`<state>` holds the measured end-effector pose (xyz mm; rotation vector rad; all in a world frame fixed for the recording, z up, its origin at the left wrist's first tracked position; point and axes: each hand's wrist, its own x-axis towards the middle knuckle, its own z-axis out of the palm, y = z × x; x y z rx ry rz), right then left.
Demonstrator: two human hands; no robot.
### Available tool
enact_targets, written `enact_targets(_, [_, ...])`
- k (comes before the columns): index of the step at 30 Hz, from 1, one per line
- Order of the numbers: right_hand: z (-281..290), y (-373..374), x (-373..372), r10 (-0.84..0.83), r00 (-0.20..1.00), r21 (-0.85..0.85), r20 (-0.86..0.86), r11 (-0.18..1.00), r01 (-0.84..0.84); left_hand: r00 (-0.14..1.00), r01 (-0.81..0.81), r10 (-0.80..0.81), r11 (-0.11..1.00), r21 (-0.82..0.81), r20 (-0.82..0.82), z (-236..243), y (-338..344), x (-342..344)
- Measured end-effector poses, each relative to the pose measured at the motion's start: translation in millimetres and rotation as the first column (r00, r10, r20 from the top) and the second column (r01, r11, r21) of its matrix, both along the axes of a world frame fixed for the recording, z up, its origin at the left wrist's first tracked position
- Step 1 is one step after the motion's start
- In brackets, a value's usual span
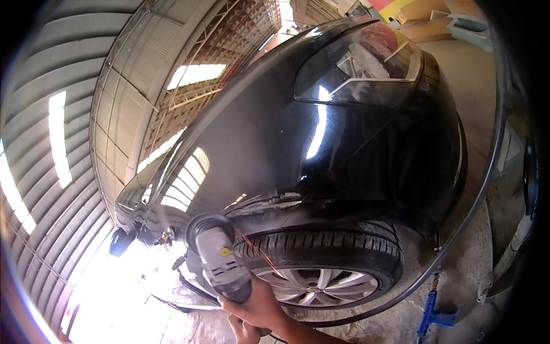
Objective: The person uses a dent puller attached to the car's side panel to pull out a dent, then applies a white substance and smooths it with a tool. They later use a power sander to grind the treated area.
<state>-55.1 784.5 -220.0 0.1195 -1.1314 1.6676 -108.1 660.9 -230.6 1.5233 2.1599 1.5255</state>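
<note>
My right hand is wrapped round the grey and dark body of a power polisher. Its round dark head rests at, or very close to, the edge of a black car's fender, just above the wheel arch. Thin orange streaks, like sparks, trail from the head across the tyre. Below the right hand, my left hand closes round the tool's rear end and is partly cut off by the lower edge. The fender's surface looks hazy near the tool and glossy further right. Along the arch edge, the paint looks scuffed.
A silver spoked wheel sits under the arch. A dark hose curves along the right and under the wheel. On the floor at lower right lies a blue air gun. A grey bin stands at far right.
</note>
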Motion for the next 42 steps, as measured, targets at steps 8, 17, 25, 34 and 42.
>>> enact_targets(8, [-1, -4, -10, -0.066, 0.998, 0.016, 0.009, 0.998, 0.066, 1.000, 0.002, -0.002, 1.000, 0.017, -0.003, -2, -4, -1])
enact_targets(17, [-4, -5, -14, -0.022, 0.999, 0.033, 0.027, 0.999, 0.021, 1.000, 0.008, -0.008, 1.000, 0.026, -0.015, -6, -8, 0])
enact_targets(25, [-12, -25, -6, -0.189, 0.969, 0.120, 0.157, 0.978, 0.171, 0.998, 0.021, -0.019, 0.999, 0.037, -0.059, -8, -12, 4])
enact_targets(34, [-2, -31, 34, -0.240, 0.947, 0.070, 0.216, 0.971, 0.230, 0.878, -0.130, 0.028, 0.975, -0.182, -0.478, -54, -39, -16])
enact_targets(42, [-8, -34, 43, -0.229, 0.945, 0.033, 0.235, 0.973, 0.228, 0.701, 0.071, -0.119, 0.993, -0.097, -0.703, -46, -34, -18])
